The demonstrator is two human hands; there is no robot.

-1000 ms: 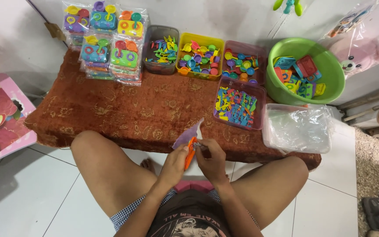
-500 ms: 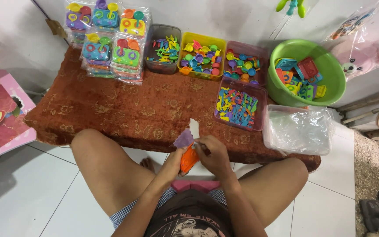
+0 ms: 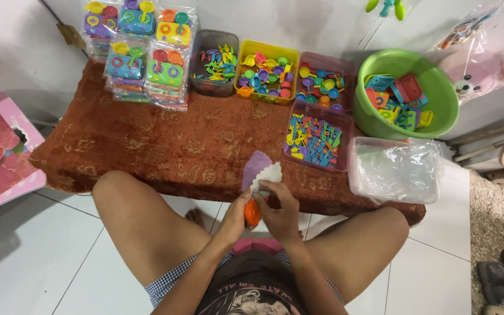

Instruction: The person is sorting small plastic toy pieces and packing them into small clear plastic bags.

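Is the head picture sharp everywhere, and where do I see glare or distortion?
Head view: even, soft light; the toy bins stay sharp; mild glare on the clear plastic bags; the hands and the orange toy piece look slightly soft; wide-lens bending curves the wall edges and floor tiles.

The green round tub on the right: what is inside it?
Inside the green tub lie flat plastic toy pieces in red, blue, yellow and orange, piled toward its left side. Part of the bare green bottom shows. Pieces lower in the pile are covered by those on top.
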